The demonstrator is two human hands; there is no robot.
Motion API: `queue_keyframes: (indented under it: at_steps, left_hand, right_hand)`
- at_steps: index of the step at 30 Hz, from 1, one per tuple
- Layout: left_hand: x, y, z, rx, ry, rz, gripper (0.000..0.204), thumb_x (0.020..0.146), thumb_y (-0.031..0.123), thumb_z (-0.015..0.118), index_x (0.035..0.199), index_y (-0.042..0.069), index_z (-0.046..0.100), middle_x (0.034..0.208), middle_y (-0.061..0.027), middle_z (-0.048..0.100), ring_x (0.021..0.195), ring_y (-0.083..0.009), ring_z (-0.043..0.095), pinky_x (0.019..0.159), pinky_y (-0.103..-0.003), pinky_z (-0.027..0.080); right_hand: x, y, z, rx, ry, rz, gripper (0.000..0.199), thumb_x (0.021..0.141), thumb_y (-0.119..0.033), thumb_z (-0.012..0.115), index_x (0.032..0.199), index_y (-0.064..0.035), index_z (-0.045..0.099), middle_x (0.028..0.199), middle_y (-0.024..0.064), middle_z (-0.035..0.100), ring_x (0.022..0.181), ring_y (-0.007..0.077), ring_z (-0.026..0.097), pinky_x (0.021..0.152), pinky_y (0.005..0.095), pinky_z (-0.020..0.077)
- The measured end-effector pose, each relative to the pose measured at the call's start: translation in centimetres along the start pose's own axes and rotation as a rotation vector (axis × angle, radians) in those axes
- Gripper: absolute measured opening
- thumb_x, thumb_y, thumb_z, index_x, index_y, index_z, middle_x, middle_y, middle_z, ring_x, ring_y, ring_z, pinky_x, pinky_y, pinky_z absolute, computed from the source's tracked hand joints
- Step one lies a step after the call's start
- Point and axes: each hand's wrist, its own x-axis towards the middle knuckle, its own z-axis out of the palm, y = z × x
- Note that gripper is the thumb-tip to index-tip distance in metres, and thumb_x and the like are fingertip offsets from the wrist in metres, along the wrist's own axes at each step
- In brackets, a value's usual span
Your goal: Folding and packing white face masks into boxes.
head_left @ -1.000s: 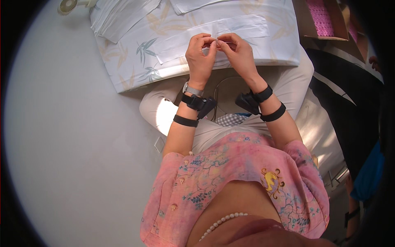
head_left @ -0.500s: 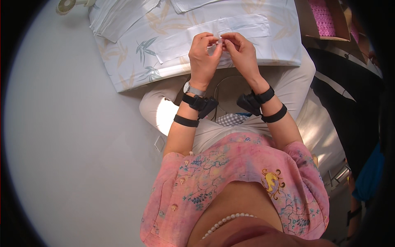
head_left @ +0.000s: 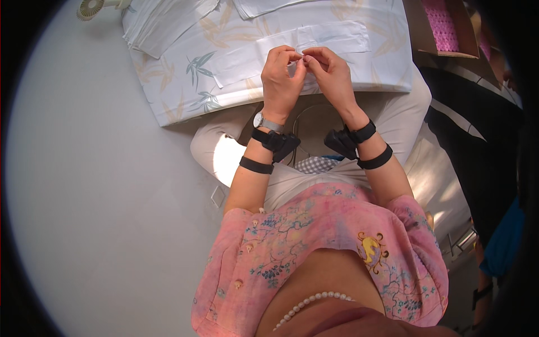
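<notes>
My left hand point(head_left: 281, 81) and my right hand point(head_left: 332, 78) meet over the near edge of the table, both closed in a pinch. Their thumbs and forefingers come together fingertip to fingertip. Whatever sits between them is too small to make out. Just beyond and beneath the hands lie flat white strips, paper or cloth: one strip point(head_left: 342, 37) stretches off to the right, another point(head_left: 238, 64) to the left.
A leaf-patterned cloth point(head_left: 199, 67) covers the table. White sheets point(head_left: 168, 22) are piled at the far left, near a small fan point(head_left: 90, 8). To the right stands a cardboard box point(head_left: 459, 55) with pink contents; a person in black point(head_left: 477, 135) is beside it.
My left hand has shifted slightly to the right and toward me, and the fingertips of both hands are closer together. The white strips look unmoved.
</notes>
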Motion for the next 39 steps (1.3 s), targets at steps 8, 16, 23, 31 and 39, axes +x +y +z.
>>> queue_keyframes:
  at_steps: [8, 16, 23, 31, 39]
  left_hand:
    - [-0.1, 0.0, 0.0, -0.015, 0.006, -0.002, 0.014, 0.085, 0.000, 0.077, 0.097, 0.000, 0.070, 0.111, -0.0120, 0.071, 0.088, -0.0233, 0.072, 0.079, -0.035, 0.060]
    - [0.2, 0.6, -0.3, -0.100, 0.038, -0.161, 0.014, 0.088, 0.005, 0.079, 0.098, -0.001, 0.070, 0.106, -0.0132, 0.072, 0.085, -0.0198, 0.076, 0.078, -0.031, 0.062]
    - [0.5, 0.3, -0.4, -0.181, 0.026, -0.317, 0.017, 0.092, 0.010, 0.079, 0.099, -0.005, 0.073, 0.101, -0.0131, 0.071, 0.082, -0.0180, 0.075, 0.075, -0.029, 0.061]
    - [0.7, -0.6, -1.0, -0.165, 0.061, -0.359, 0.012, 0.092, 0.006, 0.076, 0.094, -0.005, 0.074, 0.096, -0.0117, 0.072, 0.076, -0.0169, 0.072, 0.071, -0.029, 0.058]
    - [1.1, -0.5, -0.8, -0.140, 0.047, -0.297, 0.015, 0.095, 0.011, 0.079, 0.099, -0.003, 0.075, 0.097, -0.0081, 0.074, 0.083, -0.0138, 0.073, 0.078, -0.028, 0.059]
  right_hand:
    - [0.4, 0.5, -0.4, 0.041, -0.028, 0.042, 0.021, 0.105, -0.011, 0.065, 0.117, 0.0041, 0.073, 0.104, 0.0138, 0.080, 0.094, 0.0187, 0.078, 0.084, 0.0287, 0.0622]
    - [0.6, 0.5, -0.4, -0.036, -0.040, 0.021, 0.021, 0.104, -0.012, 0.067, 0.116, 0.0020, 0.075, 0.103, 0.0108, 0.080, 0.092, 0.0170, 0.078, 0.082, 0.0285, 0.0613]
    - [0.2, -0.6, 0.4, -0.116, -0.034, -0.055, 0.019, 0.104, -0.008, 0.064, 0.116, 0.0006, 0.075, 0.100, 0.0117, 0.080, 0.090, 0.0167, 0.077, 0.081, 0.0295, 0.0606]
    - [0.4, -0.9, 0.7, -0.114, -0.032, 0.001, 0.022, 0.103, -0.007, 0.063, 0.121, 0.0019, 0.072, 0.103, 0.0113, 0.079, 0.090, 0.0183, 0.077, 0.081, 0.0308, 0.0604]
    - [1.1, -1.0, 1.0, -0.113, -0.029, -0.056, 0.022, 0.102, -0.011, 0.065, 0.118, 0.0021, 0.073, 0.102, 0.0144, 0.080, 0.093, 0.0209, 0.078, 0.083, 0.0324, 0.0607]
